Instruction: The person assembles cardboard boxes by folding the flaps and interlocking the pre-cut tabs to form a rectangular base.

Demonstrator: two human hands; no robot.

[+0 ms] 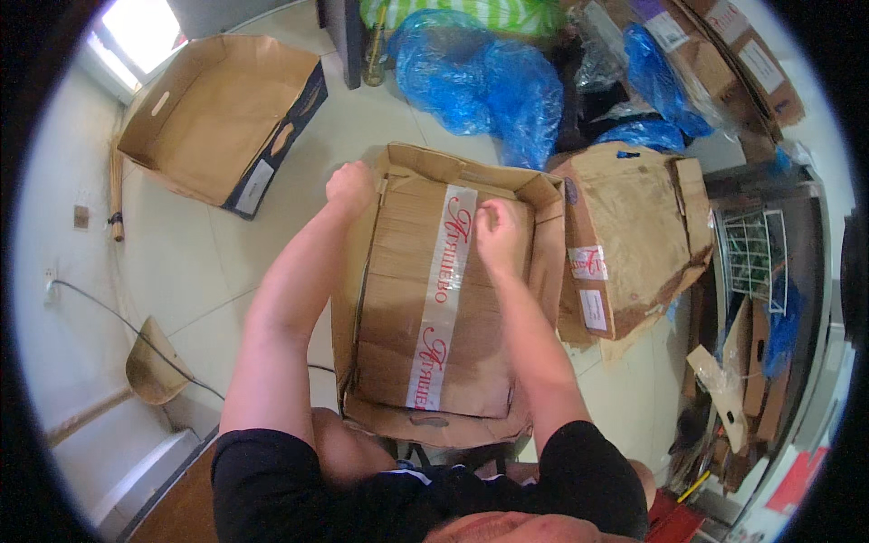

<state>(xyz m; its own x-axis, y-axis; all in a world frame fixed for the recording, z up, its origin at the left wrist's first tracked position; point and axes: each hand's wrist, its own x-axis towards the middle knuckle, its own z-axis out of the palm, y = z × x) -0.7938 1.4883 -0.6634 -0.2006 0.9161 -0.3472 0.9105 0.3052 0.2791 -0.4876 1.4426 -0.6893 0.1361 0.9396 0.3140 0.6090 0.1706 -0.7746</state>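
We list one open carton [549, 226], brown panel [389, 294] seated inside, tape [441, 288] on; left hand [351, 187], right hand [500, 235]: fingers curled, grip and remaining work unclear.

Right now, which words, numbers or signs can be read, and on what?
Long tape in the middle box: red script lettering, legible, not copied.
Short tape on the right box: red print, unclear.
White label on the same box: too small.
White label on the left box: too small.
Top-right carton labels: too small.
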